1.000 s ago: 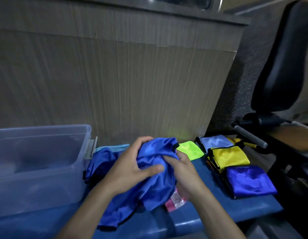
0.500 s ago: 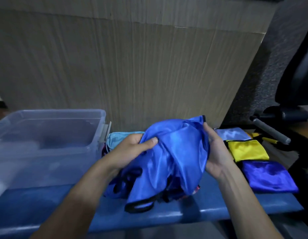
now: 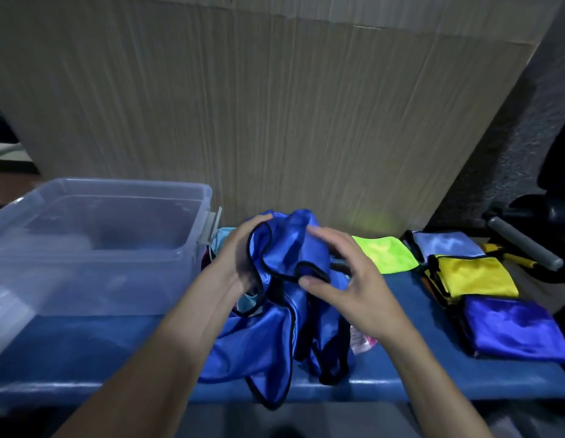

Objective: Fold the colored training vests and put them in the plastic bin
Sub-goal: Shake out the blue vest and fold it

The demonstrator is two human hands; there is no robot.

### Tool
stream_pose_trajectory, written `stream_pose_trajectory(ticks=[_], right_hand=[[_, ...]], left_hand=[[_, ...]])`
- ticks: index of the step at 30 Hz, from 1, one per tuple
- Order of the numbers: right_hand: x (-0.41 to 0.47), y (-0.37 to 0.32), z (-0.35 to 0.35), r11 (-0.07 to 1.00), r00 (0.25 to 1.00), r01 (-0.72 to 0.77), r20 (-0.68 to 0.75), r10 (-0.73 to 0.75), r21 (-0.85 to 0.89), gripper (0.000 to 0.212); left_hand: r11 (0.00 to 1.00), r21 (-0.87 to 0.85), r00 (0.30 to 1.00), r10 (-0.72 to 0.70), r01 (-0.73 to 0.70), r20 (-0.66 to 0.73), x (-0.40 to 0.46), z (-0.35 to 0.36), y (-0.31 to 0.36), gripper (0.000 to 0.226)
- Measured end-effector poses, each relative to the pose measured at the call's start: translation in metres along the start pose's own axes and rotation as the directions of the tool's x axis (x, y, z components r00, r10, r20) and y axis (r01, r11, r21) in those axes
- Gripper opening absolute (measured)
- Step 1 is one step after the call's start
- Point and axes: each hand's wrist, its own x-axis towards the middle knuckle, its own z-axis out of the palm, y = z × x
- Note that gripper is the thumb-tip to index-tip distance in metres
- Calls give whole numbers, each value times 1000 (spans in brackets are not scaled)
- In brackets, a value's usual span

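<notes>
Tabletop (image 3: 116, 352) is carrying a clear plastic bin (image 3: 123, 273) at the left; folded vests (image 3: 477, 276) are lying at the right. Between them a crumpled blue vest (image 3: 275, 336) is hanging over the front edge. Left hand (image 3: 235, 263) is gripping its black-trimmed edge, while right hand (image 3: 354, 279) is pinching the trim, its other fingers spread.

Pink item (image 3: 363, 341) and light-blue vest (image 3: 222, 237) mostly hidden behind the bunched blue vest (image 3: 275, 336); plastic bin (image 3: 116, 279) cut off at left edge; folded dark-blue vest (image 3: 512, 330) clipped at right edge.
</notes>
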Motion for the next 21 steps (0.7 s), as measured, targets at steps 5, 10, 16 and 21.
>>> stream_pose_trajectory(ticks=[5, 10, 16, 21], right_hand=[[5, 8, 2, 993, 922, -112, -371, 113, 26, 26], [2, 7, -8, 926, 805, -272, -466, 367, 261, 43], [2, 6, -8, 888, 778, -341, -438, 451, 309, 43], [4, -4, -4, 809, 784, -333, -334, 523, 485, 33]], left_hand=[[969, 211, 990, -140, 131, 28, 5, -6, -1, 39], [75, 989, 952, 270, 130, -145, 23, -50, -8, 37], [234, 945, 971, 118, -229, 206, -17, -30, 2, 49], [-280, 950, 984, 70, -140, 166, -22, -11, -47, 53]])
